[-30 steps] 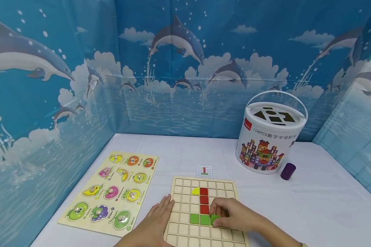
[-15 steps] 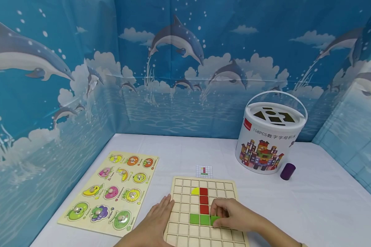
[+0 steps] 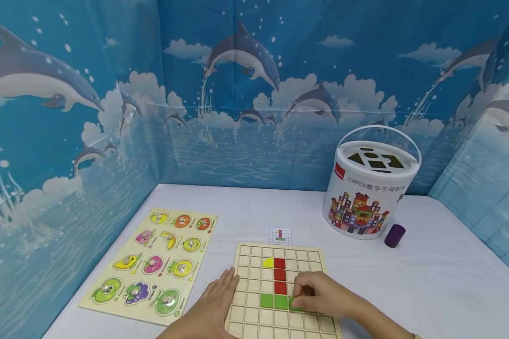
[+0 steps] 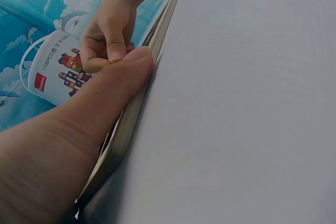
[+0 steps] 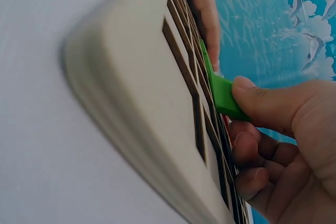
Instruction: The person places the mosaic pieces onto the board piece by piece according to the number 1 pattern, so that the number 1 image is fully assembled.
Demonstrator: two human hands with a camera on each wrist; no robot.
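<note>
A wooden grid board (image 3: pixel 252 313) lies on the table before me. My left hand (image 3: pixel 212 303) rests along its left edge, fingers straight, with the thumb (image 4: pixel 137 64) against the near edge in the left wrist view. My right hand (image 3: pixel 324 295) pinches a green square tile (image 5: pixel 224 97) at the right end of a green row; the tile stands tilted over its cell in the right wrist view. Two green tiles (image 3: pixel 274 301) lie flat beside it. Above them runs a column of red tiles (image 3: pixel 280 274), with a yellow curved-edge tile (image 3: pixel 268 262) left of the top one.
A small printed pattern card (image 3: pixel 280 235) lies just beyond the board. To the left is a fruit puzzle board (image 3: pixel 142 249). A white block bucket (image 3: pixel 366 197) stands at the back right, a purple cylinder (image 3: pixel 395 235) by its base. Dolphin-printed curtains (image 3: pixel 254 150) enclose the table.
The fingers of my right hand have shifted slightly to the right, and the pinched green tile sits a touch lower at its cell. My left hand has kept still.
</note>
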